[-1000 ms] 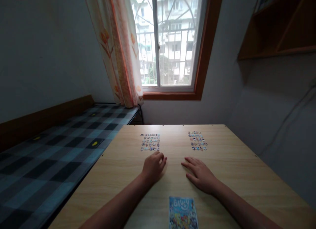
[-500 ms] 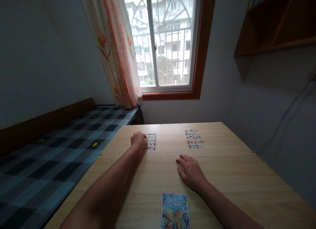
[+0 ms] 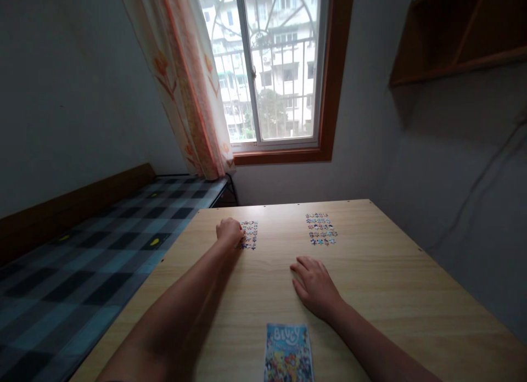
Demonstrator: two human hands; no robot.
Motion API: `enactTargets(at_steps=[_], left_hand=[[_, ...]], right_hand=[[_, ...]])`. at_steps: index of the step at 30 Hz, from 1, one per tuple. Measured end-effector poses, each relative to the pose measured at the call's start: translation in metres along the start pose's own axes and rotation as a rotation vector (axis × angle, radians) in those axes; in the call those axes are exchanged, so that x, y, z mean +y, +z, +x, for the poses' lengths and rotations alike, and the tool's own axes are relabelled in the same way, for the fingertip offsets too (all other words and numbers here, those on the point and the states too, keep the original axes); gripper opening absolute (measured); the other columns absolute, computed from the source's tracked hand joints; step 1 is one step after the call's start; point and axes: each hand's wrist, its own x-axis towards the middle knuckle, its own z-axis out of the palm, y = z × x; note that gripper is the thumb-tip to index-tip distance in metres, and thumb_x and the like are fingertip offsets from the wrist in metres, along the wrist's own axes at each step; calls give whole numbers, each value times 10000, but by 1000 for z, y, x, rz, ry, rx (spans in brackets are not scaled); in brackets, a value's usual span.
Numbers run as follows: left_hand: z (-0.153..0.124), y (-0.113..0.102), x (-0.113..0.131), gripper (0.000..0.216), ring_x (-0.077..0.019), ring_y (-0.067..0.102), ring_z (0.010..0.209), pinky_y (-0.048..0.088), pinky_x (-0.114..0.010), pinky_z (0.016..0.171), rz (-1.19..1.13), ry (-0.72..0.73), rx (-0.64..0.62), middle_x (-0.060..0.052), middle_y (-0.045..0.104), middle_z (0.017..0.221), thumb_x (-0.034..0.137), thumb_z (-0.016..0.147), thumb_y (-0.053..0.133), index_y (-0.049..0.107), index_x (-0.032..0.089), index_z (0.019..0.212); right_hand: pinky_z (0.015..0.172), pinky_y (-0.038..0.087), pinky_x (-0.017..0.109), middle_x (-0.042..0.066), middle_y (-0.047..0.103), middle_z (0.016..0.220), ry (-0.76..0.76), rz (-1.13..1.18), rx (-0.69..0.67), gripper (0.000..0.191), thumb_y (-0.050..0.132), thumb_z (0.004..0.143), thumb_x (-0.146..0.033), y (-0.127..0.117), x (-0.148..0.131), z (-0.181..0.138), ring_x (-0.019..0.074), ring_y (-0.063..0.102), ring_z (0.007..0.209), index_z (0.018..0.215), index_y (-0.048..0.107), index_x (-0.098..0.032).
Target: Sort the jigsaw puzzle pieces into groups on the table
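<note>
My left hand [image 3: 230,231] reaches to the far left of the wooden table [image 3: 263,294], at the left side of a block of small jigsaw puzzle pieces [image 3: 250,235] laid out in rows. Its fingers are curled in and their tips are partly hidden, so any piece in them cannot be made out. My right hand [image 3: 316,285] lies on the tabletop with its fingers stretched forward and apart, holding nothing. Beyond it, a second group of jigsaw pieces [image 3: 321,229] sits in rows. A colourful picture card [image 3: 288,353] lies near the front edge, between my forearms.
A bed with a checked cover [image 3: 123,256] runs along the table's left side. Behind the table are a window [image 3: 280,85] and a flowered curtain [image 3: 185,85]. A wooden wall shelf [image 3: 457,41] hangs at the upper right.
The view has shifted slightly, so everything sits a little differently in the frame. My left hand stays at the left group of pieces; my right hand rests in the same place.
</note>
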Motion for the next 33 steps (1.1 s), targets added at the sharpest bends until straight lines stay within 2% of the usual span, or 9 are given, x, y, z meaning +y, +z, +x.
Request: enactTargets(at_steps=[16,20,23,26,29,33], left_hand=[[-1,-5,9,230,-341,607,1101,472,-390,891,-27,-59,-62,-160,722,1093,354,724,740,800,210,892],[3,-10,8,234,-328,630,1065,467,-372,862,-102,-102,-100,-136,743,1019,346,682,770,790,219,878],[8,-20,3,226,-274,671,934,470,-322,775,-205,-113,-154,-96,753,889,377,700,770,776,215,859],[12,-37,-5,265,-205,665,778,450,-267,667,-340,-57,-192,-75,740,803,403,752,734,759,168,872],[6,-51,-4,321,-157,628,692,426,-242,602,-471,59,-208,-68,733,793,406,824,651,746,123,941],[-21,-45,25,313,-145,593,638,412,-244,574,-572,243,-256,-40,722,741,414,787,668,765,138,901]], right_hand=[[1154,280,505,110,555,1424,-13,2,-4,342,532,937,-292,0,0,0,303,441,1352,1261,634,-256],[1159,274,497,107,559,1416,-13,0,-7,343,534,936,-293,0,1,0,301,442,1351,1260,640,-249],[1159,276,489,106,559,1419,-12,7,-9,346,542,933,-290,-1,1,0,300,447,1347,1259,648,-247],[1152,286,493,98,563,1418,-19,9,-8,339,542,938,-289,-2,0,0,297,448,1349,1257,656,-266],[1146,297,493,93,575,1412,-16,15,7,328,554,936,-293,-2,1,1,289,458,1347,1243,669,-277],[1115,351,438,77,645,1331,-21,70,54,280,548,935,-259,-6,3,3,255,525,1290,1163,710,-262]])
